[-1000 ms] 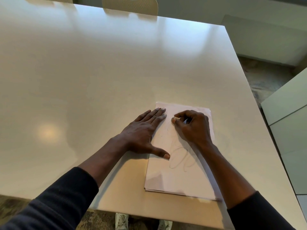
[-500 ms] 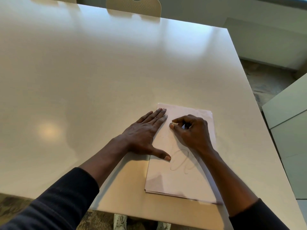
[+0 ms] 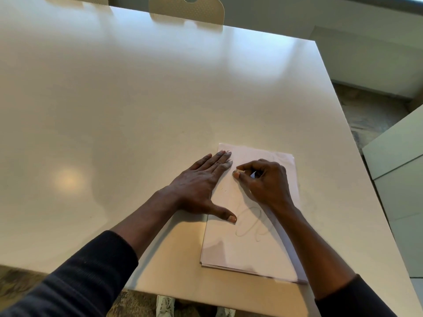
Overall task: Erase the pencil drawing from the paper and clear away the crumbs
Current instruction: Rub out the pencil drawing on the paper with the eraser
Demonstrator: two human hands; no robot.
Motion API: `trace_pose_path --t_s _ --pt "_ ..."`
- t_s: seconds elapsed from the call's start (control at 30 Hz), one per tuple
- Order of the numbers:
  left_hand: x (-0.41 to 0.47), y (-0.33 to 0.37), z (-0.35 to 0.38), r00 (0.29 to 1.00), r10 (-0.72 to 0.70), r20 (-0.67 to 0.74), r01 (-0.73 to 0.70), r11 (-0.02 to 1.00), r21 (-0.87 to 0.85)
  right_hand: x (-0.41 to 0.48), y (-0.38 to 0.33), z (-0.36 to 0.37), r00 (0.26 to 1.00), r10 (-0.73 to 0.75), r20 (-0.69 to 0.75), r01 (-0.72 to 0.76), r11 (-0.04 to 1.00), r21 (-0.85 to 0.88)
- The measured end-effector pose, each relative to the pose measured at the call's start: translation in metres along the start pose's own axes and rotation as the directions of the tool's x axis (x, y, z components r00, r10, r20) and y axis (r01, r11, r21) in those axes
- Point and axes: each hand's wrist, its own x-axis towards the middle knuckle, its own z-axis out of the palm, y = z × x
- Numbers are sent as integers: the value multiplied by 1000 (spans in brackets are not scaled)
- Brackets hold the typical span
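- Big, shiny, pale table (image 3: 114, 110), with a chair back (image 3: 186, 10) at the far side and floor off to the right.
- On the left, left hand (image 3: 199, 186) laid flat, fingers (image 3: 223, 157) straight and close together, thumb (image 3: 225, 216) stuck out wide, tips on the left edge of the paper (image 3: 247, 252) to pin it down.
- In the middle, loopy pencil drawing (image 3: 251, 223) faint on the sheet, between thumb and right wrist.
- Tiny crumbs (image 3: 223, 189) just beside the left hand.
- On the right, right hand (image 3: 267, 181) curled, fingertips pinching a small eraser (image 3: 236, 173) onto the paper, above the loops.
- Best to press down hard with the flat hand, rub in short strokes away from it, go gently so the sheet does not crumple, then slide down to the loops.
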Motion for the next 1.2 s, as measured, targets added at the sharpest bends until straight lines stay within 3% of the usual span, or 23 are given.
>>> trace_pose_path --t_s 0.13,0.3,0.47,0.63,0.8,0.97,1.1,1.2 --pt "-1 -1 1 1000 -2 -9 2 1000 -6 8 0 1 995 43 -89 -44 999 -6" --pt "0 -1 1 1000 -3 -16 3 1000 -12 0 -1 -3 997 -35 70 33 999 22" --pt "-1 -1 2 1000 -15 -25 14 1000 -17 6 0 -1 1000 -14 -10 14 1000 26" --pt "0 -1 2 1000 -8 -26 8 1000 -15 0 3 -8 988 -84 130 78 996 47" --pt "0 -2 2 1000 -8 -21 7 1000 -10 3 4 -4 999 -28 16 27 999 43" --pt "1 -2 3 1000 -10 -14 10 1000 -4 -6 4 -12 979 -125 163 117 991 62" --pt "1 -2 2 1000 -7 -12 7 1000 -13 -1 5 -8 997 -64 50 63 998 26" --pt "1 -2 1 1000 -10 -13 10 1000 -10 -5 3 -7 993 -94 78 91 995 37"
